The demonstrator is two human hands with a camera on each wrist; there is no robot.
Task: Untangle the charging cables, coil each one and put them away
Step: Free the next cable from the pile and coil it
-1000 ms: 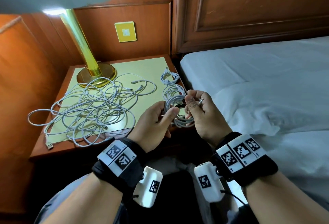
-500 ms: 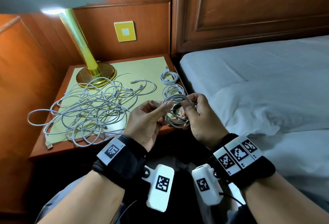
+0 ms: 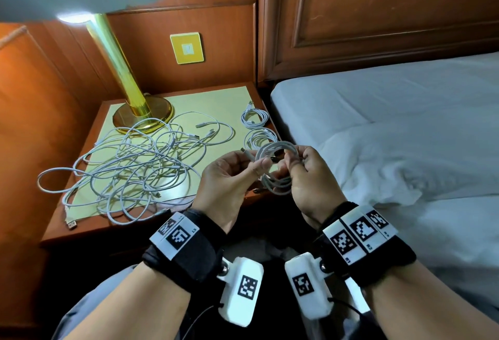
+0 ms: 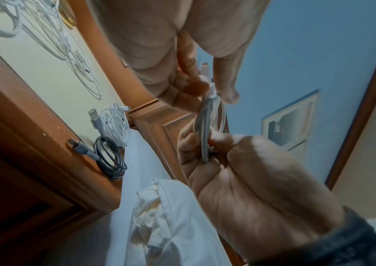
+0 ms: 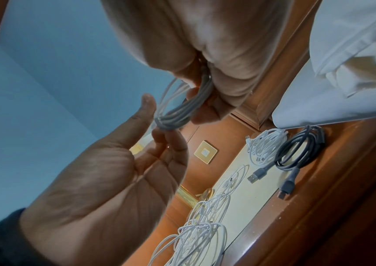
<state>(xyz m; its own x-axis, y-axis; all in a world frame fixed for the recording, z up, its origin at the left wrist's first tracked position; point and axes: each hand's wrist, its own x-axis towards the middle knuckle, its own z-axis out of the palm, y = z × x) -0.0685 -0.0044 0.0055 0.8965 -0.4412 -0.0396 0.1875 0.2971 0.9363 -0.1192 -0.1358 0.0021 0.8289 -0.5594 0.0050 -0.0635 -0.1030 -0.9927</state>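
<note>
- The right hand (image 3: 310,177) grips the coiled cable (image 3: 275,166) above the nightstand's (image 3: 89,227) front edge, so its loops cannot spring apart.
- The left hand (image 3: 229,177) pinches the loose plug end (image 3: 247,152), probably for tucking round the bundle.
- The tangle (image 3: 129,166) lies apart from the finished coils (image 3: 256,119).

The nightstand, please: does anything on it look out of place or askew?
Yes: a tangle of white cables sprawls across the nightstand, with one loop and a USB plug hanging past the yellow mat. Beside it, the coiled cables lie tidy.
</note>
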